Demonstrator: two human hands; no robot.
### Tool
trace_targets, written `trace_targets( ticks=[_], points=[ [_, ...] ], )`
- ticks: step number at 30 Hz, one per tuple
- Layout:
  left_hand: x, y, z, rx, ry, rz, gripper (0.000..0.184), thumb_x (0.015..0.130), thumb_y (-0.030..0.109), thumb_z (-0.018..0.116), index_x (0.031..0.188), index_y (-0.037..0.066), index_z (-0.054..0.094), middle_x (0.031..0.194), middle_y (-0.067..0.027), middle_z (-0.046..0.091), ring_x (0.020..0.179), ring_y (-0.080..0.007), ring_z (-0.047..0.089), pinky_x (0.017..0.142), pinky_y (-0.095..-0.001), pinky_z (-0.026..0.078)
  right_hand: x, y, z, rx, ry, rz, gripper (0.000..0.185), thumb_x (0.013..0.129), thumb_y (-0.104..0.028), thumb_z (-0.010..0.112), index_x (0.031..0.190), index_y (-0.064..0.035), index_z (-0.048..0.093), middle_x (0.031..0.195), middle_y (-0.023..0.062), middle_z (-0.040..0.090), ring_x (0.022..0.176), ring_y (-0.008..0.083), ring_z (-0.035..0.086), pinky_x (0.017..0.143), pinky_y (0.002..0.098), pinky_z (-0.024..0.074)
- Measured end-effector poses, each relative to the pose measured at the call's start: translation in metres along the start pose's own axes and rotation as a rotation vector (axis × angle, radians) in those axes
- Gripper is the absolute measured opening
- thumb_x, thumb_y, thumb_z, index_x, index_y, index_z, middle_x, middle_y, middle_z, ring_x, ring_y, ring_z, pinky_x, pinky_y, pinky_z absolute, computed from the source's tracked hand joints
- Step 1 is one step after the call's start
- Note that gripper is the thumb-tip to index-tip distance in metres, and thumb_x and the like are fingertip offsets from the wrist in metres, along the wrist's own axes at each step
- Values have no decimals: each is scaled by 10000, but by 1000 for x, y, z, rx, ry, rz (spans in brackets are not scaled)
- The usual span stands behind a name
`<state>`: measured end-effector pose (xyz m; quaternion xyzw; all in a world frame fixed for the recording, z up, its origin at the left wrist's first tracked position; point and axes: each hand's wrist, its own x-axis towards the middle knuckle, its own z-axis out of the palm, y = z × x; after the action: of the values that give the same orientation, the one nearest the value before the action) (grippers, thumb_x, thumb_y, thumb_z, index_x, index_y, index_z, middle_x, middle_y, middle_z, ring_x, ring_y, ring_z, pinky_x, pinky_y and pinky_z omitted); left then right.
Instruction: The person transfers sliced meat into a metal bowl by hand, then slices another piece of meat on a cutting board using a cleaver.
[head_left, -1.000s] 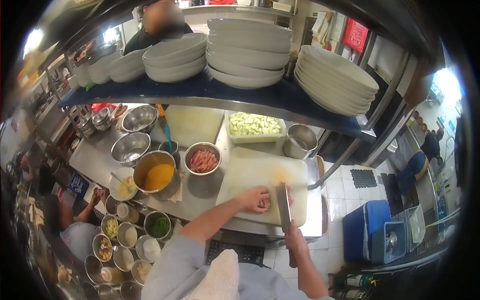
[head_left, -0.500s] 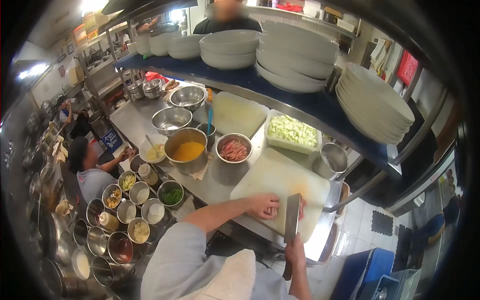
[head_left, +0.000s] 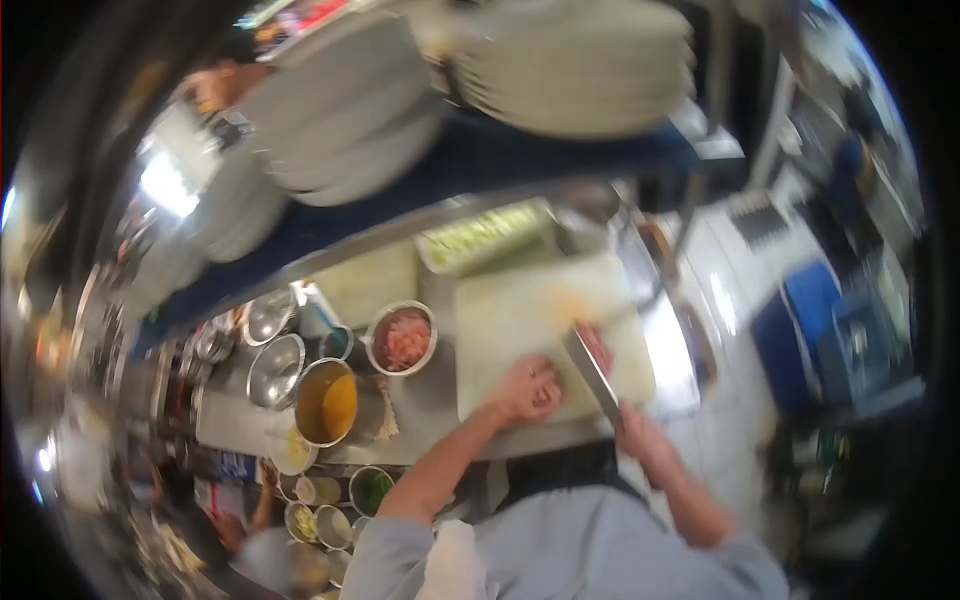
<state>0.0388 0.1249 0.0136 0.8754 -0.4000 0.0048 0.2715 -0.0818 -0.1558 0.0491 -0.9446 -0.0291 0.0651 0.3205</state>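
My right hand (head_left: 640,442) grips a broad-bladed cleaver (head_left: 593,378), its blade low over the white cutting board (head_left: 500,310). Just right of the blade lies pinkish raw meat (head_left: 597,347) on the board. My left hand (head_left: 528,388) is at the board's near side, left of the cleaver and apart from it. Its fingers are curled in; whatever may be inside them is hidden. Beyond it to the left stands a metal bowl (head_left: 372,348) of pink meat strips (head_left: 408,340). Motion blurs the whole view.
Stacked plates (head_left: 580,75) fill the shelf (head_left: 480,165) above the counter. Behind the board is a tub of chopped pale-green vegetables (head_left: 485,235). A pot of orange liquid (head_left: 312,410) and metal bowls (head_left: 275,370) stand left. A co-worker's arm (head_left: 265,495) shows lower left.
My head view has turned and tilted down, shifting the scene. My left hand has turned, its curled fingers showing more. The cleaver now angles the other way, its tip pointing up-left, and the meat shows beside it.
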Motion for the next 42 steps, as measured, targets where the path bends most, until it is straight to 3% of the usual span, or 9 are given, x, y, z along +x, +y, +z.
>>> trace_targets(
  ticks=[3, 7, 13, 22, 25, 30, 33, 39, 42],
  points=[
    [4, 1, -13, 66, -3, 38, 639, 715, 355, 780, 1234, 26, 606, 1291, -253, 570, 1199, -444, 541, 1037, -528, 441, 2, 3, 11, 10, 12, -37, 112, 958, -115, 480, 1025, -26, 466, 716, 307, 630, 689, 513, 631, 604, 620, 471],
    [7, 24, -29, 221, 87, 13, 598, 905, 363, 634, 1365, -8, 541, 1401, -251, 520, 1331, -437, 449, 1131, -507, 348, -8, -31, -2, -63, 26, -5, 152, 903, -32, 497, 1045, 1, 453, 668, 249, 618, 659, 456, 637, 571, 563, 471],
    [-3, 2, 1, 55, 78, -19, 588, 951, 352, 573, 1391, -32, 505, 1422, -237, 511, 1360, -420, 427, 1138, -491, 346, -12, -56, 1, -125, -75, 111, 326, 852, 4, 500, 1173, 0, 446, 725, 243, 650, 719, 445, 664, 640, 557, 514],
    [-8, -2, -18, -288, 272, -115, 434, 965, 163, 526, 1339, -58, 535, 1417, -244, 519, 1355, -396, 454, 1148, -484, 341, -2, -37, -3, -123, -29, -21, 166, 934, -59, 501, 1073, 1, 433, 689, 252, 625, 672, 456, 638, 604, 558, 493],
    [-16, 11, -31, -220, 406, -227, 413, 971, 115, 498, 1343, -61, 532, 1417, -246, 520, 1360, -396, 455, 1157, -477, 333, -1, -34, -10, -79, 34, -175, 139, 971, -104, 496, 1039, -1, 431, 681, 259, 613, 666, 464, 626, 602, 563, 475],
    [-22, 10, -8, 178, 143, -176, 542, 993, 215, 553, 1441, -57, 412, 1431, -230, 499, 1372, -387, 434, 1155, -480, 335, 15, -37, -7, -61, -12, -230, 128, 959, -98, 511, 1007, -4, 437, 678, 260, 602, 678, 446, 632, 608, 557, 471],
    [-25, 18, -8, -6, 391, -205, 436, 950, 165, 612, 1327, -38, 529, 1310, -221, 568, 1269, -389, 507, 1092, -483, 397, 15, -42, -5, -105, -28, -271, 129, 945, -78, 519, 1005, -1, 436, 670, 246, 602, 671, 427, 637, 605, 543, 476],
    [-11, 17, -11, -92, 360, -11, 164, 835, 49, 700, 995, 42, 663, 1105, -120, 653, 1061, -322, 595, 915, -419, 508, 14, -58, -7, -60, 36, -344, 169, 925, -44, 519, 1073, -1, 450, 670, 226, 606, 665, 399, 641, 607, 523, 483],
    [-7, 11, -5, -162, 339, -35, 190, 820, 66, 726, 1000, 48, 668, 1080, -106, 661, 1073, -319, 592, 911, -415, 512, 15, -72, -6, -61, -2, -320, 212, 922, -38, 516, 1121, 5, 453, 670, 226, 606, 664, 401, 637, 609, 522, 484]
  ],
)
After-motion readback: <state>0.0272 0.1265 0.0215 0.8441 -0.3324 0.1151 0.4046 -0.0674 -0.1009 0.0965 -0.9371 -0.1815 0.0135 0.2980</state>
